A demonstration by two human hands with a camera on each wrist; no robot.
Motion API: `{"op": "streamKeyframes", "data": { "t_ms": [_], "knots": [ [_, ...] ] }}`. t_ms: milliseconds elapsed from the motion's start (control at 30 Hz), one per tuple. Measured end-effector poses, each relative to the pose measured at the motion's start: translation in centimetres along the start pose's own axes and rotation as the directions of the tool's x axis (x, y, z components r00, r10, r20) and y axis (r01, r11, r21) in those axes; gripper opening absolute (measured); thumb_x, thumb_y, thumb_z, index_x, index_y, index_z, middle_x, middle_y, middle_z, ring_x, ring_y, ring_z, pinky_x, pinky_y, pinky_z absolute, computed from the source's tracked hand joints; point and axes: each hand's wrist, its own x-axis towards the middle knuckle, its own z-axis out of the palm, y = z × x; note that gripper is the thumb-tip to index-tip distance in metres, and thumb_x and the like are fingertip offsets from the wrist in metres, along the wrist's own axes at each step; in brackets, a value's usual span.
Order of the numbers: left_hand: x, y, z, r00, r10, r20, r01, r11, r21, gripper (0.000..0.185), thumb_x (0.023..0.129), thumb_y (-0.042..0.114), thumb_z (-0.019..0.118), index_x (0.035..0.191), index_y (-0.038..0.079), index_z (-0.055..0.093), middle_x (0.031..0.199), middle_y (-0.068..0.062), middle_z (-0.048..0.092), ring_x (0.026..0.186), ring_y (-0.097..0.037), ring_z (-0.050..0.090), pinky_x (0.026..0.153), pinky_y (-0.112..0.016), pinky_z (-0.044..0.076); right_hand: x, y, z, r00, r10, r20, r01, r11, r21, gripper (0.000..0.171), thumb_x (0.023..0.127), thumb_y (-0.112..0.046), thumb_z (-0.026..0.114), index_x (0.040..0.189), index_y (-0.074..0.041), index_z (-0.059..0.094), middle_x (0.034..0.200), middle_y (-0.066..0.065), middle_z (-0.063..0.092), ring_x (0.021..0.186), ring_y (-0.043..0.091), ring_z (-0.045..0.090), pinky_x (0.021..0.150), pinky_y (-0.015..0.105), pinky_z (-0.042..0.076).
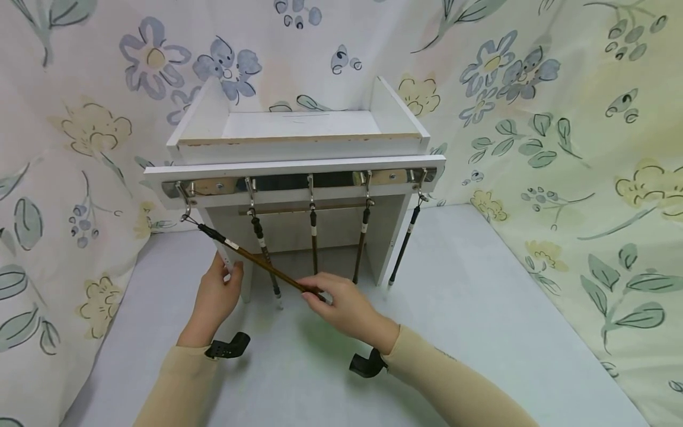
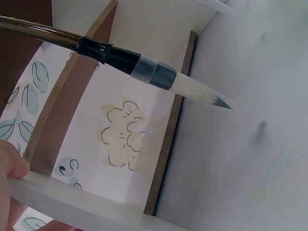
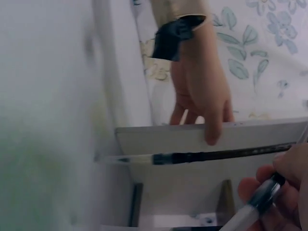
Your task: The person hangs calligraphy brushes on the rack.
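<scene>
A white wooden rack (image 1: 299,169) has a rail of metal hooks with several calligraphy brushes hanging from it. The leftmost brush (image 1: 251,256) is pulled out slantwise from its hook (image 1: 187,213). My right hand (image 1: 313,293) pinches its lower end; the right wrist view shows my fingers (image 3: 284,175) curled round the brush's ferrule (image 3: 260,202). My left hand (image 1: 229,271) grips the rack's left side panel (image 3: 163,137), thumb (image 2: 10,162) on its edge. A neighbouring brush (image 2: 144,67) with white bristles hangs free just past that hand.
Three more brushes (image 1: 361,243) hang straight down between the rack's side panels. The rack stands on a pale grey tabletop (image 1: 469,308). Floral cloth (image 1: 576,148) covers the walls behind and at both sides. Black camera straps sit on both wrists.
</scene>
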Motion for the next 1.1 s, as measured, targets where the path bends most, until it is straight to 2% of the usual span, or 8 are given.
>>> {"op": "streamKeyframes", "data": {
  "t_ms": [233,433,633,833,967,1100],
  "knots": [
    [0.0,0.1,0.0,1.000,-0.002,0.004,0.002,1.000,0.003,0.053,0.104,0.030,0.039,0.153,0.015,0.024,0.148,-0.024,0.037,0.124,-0.052,0.044,0.087,-0.061,0.046,-0.6,1.2,2.2,0.999,-0.034,0.017,0.033,0.999,0.009,0.026,0.097,-0.022,0.060,0.121,-0.013,0.065,0.106,-0.004,0.067,0.094,0.000,0.059,0.076,0.022,0.053],
    [-0.1,0.0,-0.1,1.000,-0.013,0.016,0.014,1.000,-0.016,0.052,0.104,0.027,0.038,0.152,0.015,0.025,0.149,-0.024,0.035,0.126,-0.050,0.043,0.089,-0.060,0.046,0.1,1.7,4.6,0.999,-0.024,0.021,0.024,1.000,-0.006,0.025,0.098,-0.026,0.059,0.118,-0.013,0.066,0.106,-0.008,0.067,0.095,-0.003,0.059,0.080,0.018,0.051],
    [-0.1,-0.1,-0.1,1.000,0.000,0.019,0.000,1.000,-0.027,0.051,0.104,0.025,0.039,0.151,0.011,0.026,0.148,-0.028,0.034,0.126,-0.053,0.040,0.090,-0.061,0.045,0.7,1.9,6.5,1.000,-0.020,-0.017,0.019,0.999,-0.044,0.024,0.096,-0.026,0.062,0.116,-0.014,0.067,0.106,-0.008,0.068,0.096,-0.003,0.060,0.083,0.014,0.049],
    [-0.3,-0.3,0.0,0.999,0.016,0.036,-0.016,1.000,-0.021,0.051,0.104,0.033,0.040,0.148,0.008,0.030,0.145,-0.028,0.038,0.124,-0.050,0.044,0.090,-0.059,0.046,0.2,2.0,6.6,0.999,0.033,0.009,-0.033,0.999,-0.022,0.024,0.097,-0.029,0.060,0.118,-0.017,0.065,0.109,-0.009,0.067,0.099,-0.003,0.059,0.084,0.019,0.051],
    [-0.6,-0.5,-0.3,0.997,-0.029,0.066,0.028,1.000,0.012,0.059,0.102,0.046,0.041,0.144,0.006,0.035,0.140,-0.030,0.044,0.123,-0.048,0.046,0.091,-0.061,0.046,-0.6,2.0,6.0,0.999,0.040,0.033,-0.039,0.999,-0.028,0.026,0.098,-0.029,0.060,0.120,-0.016,0.064,0.113,-0.006,0.066,0.101,-0.001,0.059,0.085,0.020,0.050],
    [-1.1,-0.9,-0.6,0.991,-0.078,0.109,0.074,0.996,0.039,0.073,0.099,0.054,0.040,0.152,0.007,0.024,0.141,-0.030,0.043,0.124,-0.048,0.046,0.093,-0.061,0.044,-1.8,2.2,5.1,0.998,0.059,0.031,-0.057,0.996,-0.062,0.031,0.097,-0.032,0.060,0.125,-0.017,0.061,0.118,-0.005,0.065,0.104,0.001,0.059,0.086,0.024,0.052]
  ]
}}
